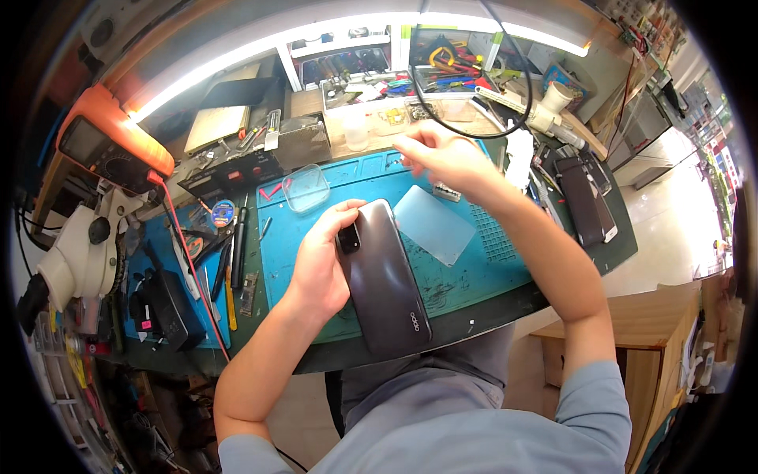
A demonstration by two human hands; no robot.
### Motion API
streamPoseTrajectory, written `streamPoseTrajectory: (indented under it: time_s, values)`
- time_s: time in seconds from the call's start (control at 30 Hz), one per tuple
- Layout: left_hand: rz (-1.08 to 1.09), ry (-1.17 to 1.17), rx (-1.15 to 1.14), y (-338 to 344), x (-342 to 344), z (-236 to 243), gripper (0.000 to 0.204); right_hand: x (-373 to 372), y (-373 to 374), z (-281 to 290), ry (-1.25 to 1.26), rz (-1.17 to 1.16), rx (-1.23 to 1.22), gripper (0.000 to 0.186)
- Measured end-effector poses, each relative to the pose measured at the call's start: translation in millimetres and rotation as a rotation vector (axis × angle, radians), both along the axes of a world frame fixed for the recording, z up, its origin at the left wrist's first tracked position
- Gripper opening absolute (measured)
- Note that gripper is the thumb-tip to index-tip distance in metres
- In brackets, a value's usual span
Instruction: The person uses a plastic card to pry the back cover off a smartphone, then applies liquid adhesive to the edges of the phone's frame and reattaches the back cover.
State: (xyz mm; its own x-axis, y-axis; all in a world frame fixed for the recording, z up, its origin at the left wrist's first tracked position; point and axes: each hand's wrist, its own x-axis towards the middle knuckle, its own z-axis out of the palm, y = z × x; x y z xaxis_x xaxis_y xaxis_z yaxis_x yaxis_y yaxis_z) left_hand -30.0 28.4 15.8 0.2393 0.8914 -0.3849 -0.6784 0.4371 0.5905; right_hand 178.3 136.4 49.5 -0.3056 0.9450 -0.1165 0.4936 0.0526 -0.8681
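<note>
The left hand [320, 265] grasps a dark smartphone [387, 272], screen side hidden, over the near edge of the blue repair mat [284, 249]. Above the mat's far part, the right hand [452, 162] has curled fingers; whether its grip holds anything, I cannot tell.

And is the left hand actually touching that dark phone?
Touching. The head view shows the left hand holding the dark phone along its left edge, near the upper end, with no gap between them.
</note>
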Motion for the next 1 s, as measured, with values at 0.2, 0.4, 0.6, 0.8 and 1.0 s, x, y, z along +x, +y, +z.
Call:
streamPoseTrajectory:
  time_s: [0.2, 0.4, 0.6, 0.8, 1.0]
  values:
    - [0.004, 0.209, 0.053, -2.5, 5.3, 2.0, 0.019, 32.2, -50.3, -18.5, 0.264, 0.289, -0.595, 0.040]
    - [0.041, 0.416, 0.127, -5.7, 7.5, -4.2, 0.025, 20.6, -67.3, -23.8, 0.347, 0.192, -0.427, 0.033]
    - [0.143, 0.448, 0.179, -10.1, 18.1, -5.1, 0.026, 17.0, -77.0, -37.5, 0.554, 0.140, -0.362, 0.028]
    - [0.105, 0.483, 0.203, -10.6, 19.8, -4.5, 0.026, 18.2, -76.9, -38.6, 0.580, 0.129, -0.392, 0.027]
    - [-0.029, 0.552, 0.213, -8.6, 14.1, 1.3, 0.027, 24.5, -73.0, -34.7, 0.537, 0.183, -0.418, 0.025]
